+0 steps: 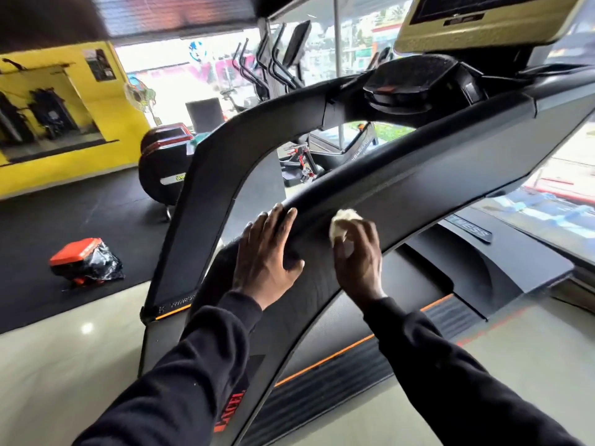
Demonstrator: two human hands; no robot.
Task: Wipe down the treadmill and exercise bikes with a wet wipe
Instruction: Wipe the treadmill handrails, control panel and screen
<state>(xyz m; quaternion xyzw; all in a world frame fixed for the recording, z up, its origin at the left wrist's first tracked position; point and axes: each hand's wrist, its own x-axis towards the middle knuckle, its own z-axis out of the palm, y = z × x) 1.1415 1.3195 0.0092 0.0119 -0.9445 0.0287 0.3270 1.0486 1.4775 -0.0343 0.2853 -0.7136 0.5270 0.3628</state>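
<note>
head: wipe (344,222) on handrail (418,185) running upper-right.

Blown-out daylight through windows (180,64), wide-angle edge warping.

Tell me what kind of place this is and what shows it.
Very likely a gym. The right hand rubs a wet wipe on a treadmill handrail, elliptical trainers stand by the window, and black rubber flooring covers part of the floor.

Right hand (357,255) presses crumpled white wet wipe (343,224) on black padded treadmill handrail (418,185); left hand (267,252) rests flat beside it
</note>
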